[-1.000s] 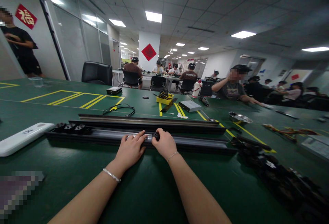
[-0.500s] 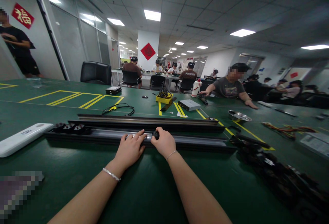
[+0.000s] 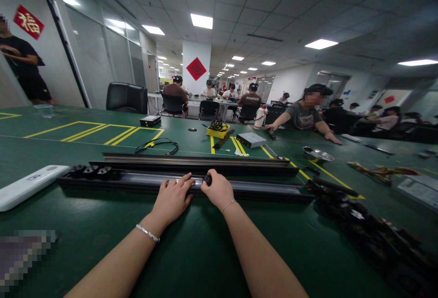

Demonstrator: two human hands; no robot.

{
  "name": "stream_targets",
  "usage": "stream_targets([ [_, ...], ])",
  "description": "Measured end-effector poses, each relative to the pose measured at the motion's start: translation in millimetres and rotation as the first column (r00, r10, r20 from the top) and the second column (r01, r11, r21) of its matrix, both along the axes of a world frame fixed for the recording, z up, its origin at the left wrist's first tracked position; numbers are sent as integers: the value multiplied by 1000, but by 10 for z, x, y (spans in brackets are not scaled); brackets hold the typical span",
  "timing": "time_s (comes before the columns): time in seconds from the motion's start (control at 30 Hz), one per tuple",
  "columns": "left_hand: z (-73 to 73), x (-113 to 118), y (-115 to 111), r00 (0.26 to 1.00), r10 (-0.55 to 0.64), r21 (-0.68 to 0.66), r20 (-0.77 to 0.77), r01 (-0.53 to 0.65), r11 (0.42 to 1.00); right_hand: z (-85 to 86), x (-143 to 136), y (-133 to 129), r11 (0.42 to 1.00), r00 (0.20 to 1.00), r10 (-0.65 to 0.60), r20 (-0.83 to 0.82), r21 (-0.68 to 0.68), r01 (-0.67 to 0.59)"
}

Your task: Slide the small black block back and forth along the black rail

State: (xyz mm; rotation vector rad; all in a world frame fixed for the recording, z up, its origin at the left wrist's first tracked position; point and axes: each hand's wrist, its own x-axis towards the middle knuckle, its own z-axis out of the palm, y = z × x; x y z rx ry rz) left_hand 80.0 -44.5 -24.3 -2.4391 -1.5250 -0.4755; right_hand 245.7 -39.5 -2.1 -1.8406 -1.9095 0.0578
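Observation:
A long black channel [image 3: 267, 187] with a shiny pale inside lies across the green table in front of me. My left hand [image 3: 174, 196] rests on it with fingers spread, bridging the near edge. Just to the right, my right hand [image 3: 218, 190] is closed around a small black round part [image 3: 207, 179] over the channel. Most of that part is hidden by my fingers. Several black square parts [image 3: 90, 171] sit at the channel's left end. Behind lies a second long black channel [image 3: 191, 159], parallel to the first.
A white device [image 3: 32, 186] lies left, a heap of black parts [image 3: 362, 222] right. Beyond the channels are a black cable [image 3: 160, 143], yellow tray [image 3: 218, 133], silver box [image 3: 251, 140] and metal bowl [image 3: 318, 154]. A co-worker [image 3: 308, 115] leans at the far right edge.
My hands keep the same places on the channel and on the black part. The whole view has shifted very slightly; nothing else visibly moves on the table.

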Motion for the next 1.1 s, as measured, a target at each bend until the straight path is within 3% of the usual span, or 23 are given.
stream_targets([
  [1.1,21,3,3,1000,6,-25,8,-6,1000,0,-47,-20,999,999,-51,12,14,50],
])
